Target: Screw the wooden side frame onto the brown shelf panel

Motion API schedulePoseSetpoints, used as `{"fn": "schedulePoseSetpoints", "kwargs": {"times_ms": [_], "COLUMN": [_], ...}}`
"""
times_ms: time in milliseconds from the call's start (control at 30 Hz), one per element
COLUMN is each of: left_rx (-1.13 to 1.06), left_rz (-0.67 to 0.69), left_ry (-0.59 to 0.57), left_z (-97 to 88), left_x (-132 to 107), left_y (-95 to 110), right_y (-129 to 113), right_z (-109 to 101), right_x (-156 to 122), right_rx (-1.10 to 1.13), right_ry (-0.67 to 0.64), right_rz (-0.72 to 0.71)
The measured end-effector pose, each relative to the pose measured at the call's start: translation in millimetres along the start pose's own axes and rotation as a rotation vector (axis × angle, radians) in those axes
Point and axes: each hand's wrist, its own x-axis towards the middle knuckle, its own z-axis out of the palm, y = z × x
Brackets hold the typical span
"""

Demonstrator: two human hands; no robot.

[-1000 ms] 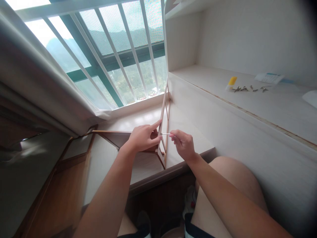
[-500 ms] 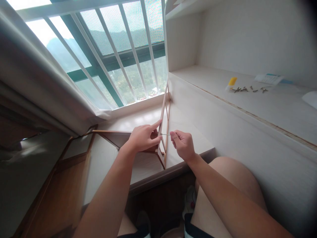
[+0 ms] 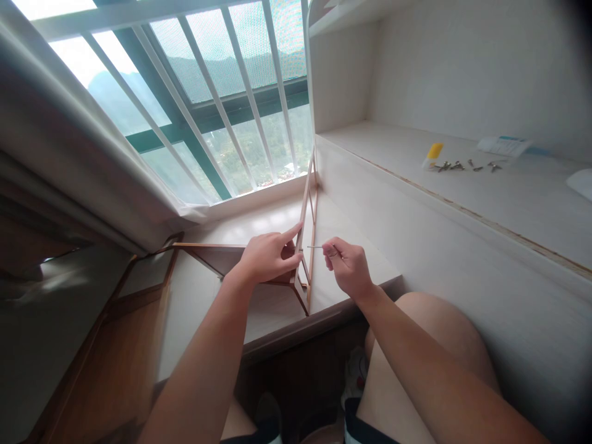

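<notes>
Flanking the wooden frame (image 3: pixel 226 257): a shelf (image 3: pixel 509 200) bearing loose screws (image 3: pixel 457 166).

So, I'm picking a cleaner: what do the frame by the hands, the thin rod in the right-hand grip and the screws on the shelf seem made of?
Frame: probably wood, from its brown edges; smooth, grain unclear, so laminate possible.
Thin rod: likely metal; slim, straight, pale grey.
Screws: likely metal, bare or plated; silvery glints.
</notes>
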Motion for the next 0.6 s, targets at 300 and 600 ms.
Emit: {"fn": "schedulePoseSetpoints", "kwargs": {"times_ms": [300,600], "left_rx": [0.015,0.010], "left_rz": [-0.013,-0.022], "left_ry": [-0.014,-0.024], "left_z": [-2.1,-3.3], "left_x": [-0.1,0.6], "left_y": [2.8,3.7], "right_y": [1.8,9.9], "right_z": [2.3,5.4], "right_x": [0.4,-3.1], "right_rx": [-0.042,-0.011], "right_ry": [-0.018,0.012], "right_rz": [-0.101,-0.151]}}
